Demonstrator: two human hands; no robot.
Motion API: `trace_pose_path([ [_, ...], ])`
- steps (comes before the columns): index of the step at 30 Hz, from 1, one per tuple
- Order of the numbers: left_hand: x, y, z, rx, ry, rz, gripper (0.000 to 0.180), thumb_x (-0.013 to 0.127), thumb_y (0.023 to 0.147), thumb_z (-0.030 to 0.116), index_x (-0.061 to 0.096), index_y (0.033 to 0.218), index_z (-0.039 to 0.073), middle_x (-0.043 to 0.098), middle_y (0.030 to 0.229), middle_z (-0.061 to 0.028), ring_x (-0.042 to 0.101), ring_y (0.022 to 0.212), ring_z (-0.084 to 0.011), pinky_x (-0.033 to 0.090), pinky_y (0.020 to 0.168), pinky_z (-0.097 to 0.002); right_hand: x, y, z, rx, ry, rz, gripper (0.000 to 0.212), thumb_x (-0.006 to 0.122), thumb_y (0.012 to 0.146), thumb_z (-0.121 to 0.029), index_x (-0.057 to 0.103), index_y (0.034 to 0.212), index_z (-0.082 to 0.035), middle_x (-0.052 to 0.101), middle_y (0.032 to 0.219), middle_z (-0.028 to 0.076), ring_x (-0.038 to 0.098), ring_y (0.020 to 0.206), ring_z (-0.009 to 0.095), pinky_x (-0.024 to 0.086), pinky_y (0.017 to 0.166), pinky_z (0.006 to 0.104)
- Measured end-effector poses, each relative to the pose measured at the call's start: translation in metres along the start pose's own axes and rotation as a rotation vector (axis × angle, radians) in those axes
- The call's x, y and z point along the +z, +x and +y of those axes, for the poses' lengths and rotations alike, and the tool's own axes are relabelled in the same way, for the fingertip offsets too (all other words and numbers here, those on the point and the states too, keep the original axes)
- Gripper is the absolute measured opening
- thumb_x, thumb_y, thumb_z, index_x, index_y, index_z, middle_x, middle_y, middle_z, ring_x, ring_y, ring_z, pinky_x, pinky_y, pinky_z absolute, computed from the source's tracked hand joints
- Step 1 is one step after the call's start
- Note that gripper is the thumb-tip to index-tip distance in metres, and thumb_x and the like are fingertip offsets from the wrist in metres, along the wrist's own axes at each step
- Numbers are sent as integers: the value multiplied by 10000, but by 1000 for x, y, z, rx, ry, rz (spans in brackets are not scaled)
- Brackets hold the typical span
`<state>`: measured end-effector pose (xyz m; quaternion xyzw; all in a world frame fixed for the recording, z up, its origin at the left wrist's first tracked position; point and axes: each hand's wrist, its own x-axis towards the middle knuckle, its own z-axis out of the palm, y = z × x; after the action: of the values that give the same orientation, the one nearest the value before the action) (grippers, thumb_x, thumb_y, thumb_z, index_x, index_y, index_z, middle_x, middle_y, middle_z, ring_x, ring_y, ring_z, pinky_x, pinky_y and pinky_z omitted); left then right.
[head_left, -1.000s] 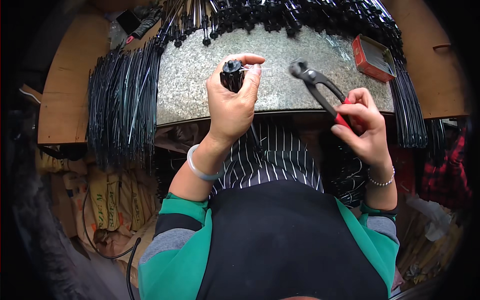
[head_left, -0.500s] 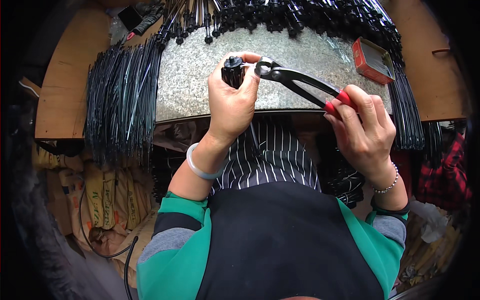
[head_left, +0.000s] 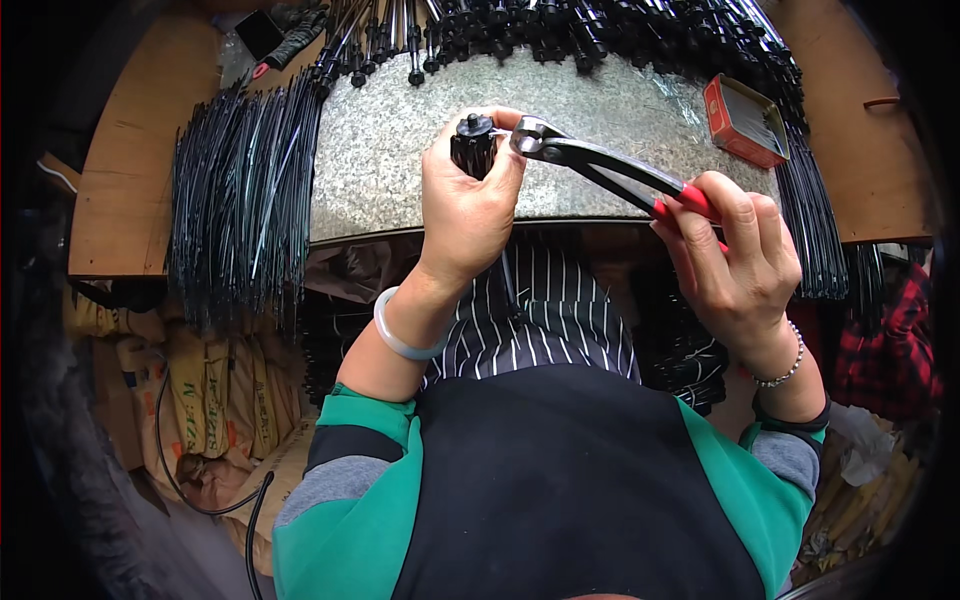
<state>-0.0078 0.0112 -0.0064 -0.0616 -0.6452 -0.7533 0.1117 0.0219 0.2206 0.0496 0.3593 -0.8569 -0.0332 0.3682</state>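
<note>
My left hand (head_left: pixel 465 215) is wrapped round the top of a black umbrella frame (head_left: pixel 474 152), its round cap upward and its ribs bundled below. The frame's shaft drops toward my lap. At the cap's right side a thin pale strand of wire (head_left: pixel 501 133) sticks out. On that strand, beside my left thumb, sit the jaws of end-cutting pincers (head_left: pixel 610 170) with black arms and red grips. My right hand (head_left: pixel 745 245) holds the pincers by the grips, which are close together. Whether the jaws have fully met cannot be seen.
Several black umbrella frames (head_left: pixel 560 30) lie across the far side of the speckled tabletop (head_left: pixel 380 150). Bundled ribs hang over the table's edge at left (head_left: pixel 245 190) and right. A red box of thin pins (head_left: pixel 745 125) stands at the right. Sacks (head_left: pixel 215 390) lie below left.
The grips have come closer together and the jaws have turned slightly. My right hand has shifted a little right and down. My left hand and the umbrella frame have moved slightly right.
</note>
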Motion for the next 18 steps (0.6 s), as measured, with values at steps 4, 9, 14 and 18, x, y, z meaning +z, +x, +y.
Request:
trace_pose_path([
  [4,-3,-1,0,-23,-47,-24,71,539,872,15,576,924,-14,495,642,44,401,524,-2,314,468,-159,1,0,4,-36,16,-14,172,670,754,-180,600,799,-29,585,907,75,546,668,184,433,530,278],
  [9,-5,-5,5,5,-65,-93,66,569,859,28,594,908,-10,527,721,46,446,618,-2,343,549,-144,-4,-12,20,335,1158,-636,211,660,801,-140,496,766,-12,589,666,99,604,555,233,451,471,291],
  [14,-3,-7,11,58,-170,-131,163,610,834,62,596,973,-23,528,734,39,470,659,-15,377,589,-160,0,-18,0,646,2012,-1080,609,786,671,-99,362,1098,-9,545,646,65,511,506,119,423,479,233],
  [18,-5,-8,13,58,-71,-171,164,608,830,58,603,974,-21,514,719,47,453,633,-9,366,571,-158,2,-25,-11,438,1188,-499,538,721,708,-53,400,1134,20,554,717,88,542,592,132,453,553,261],
])
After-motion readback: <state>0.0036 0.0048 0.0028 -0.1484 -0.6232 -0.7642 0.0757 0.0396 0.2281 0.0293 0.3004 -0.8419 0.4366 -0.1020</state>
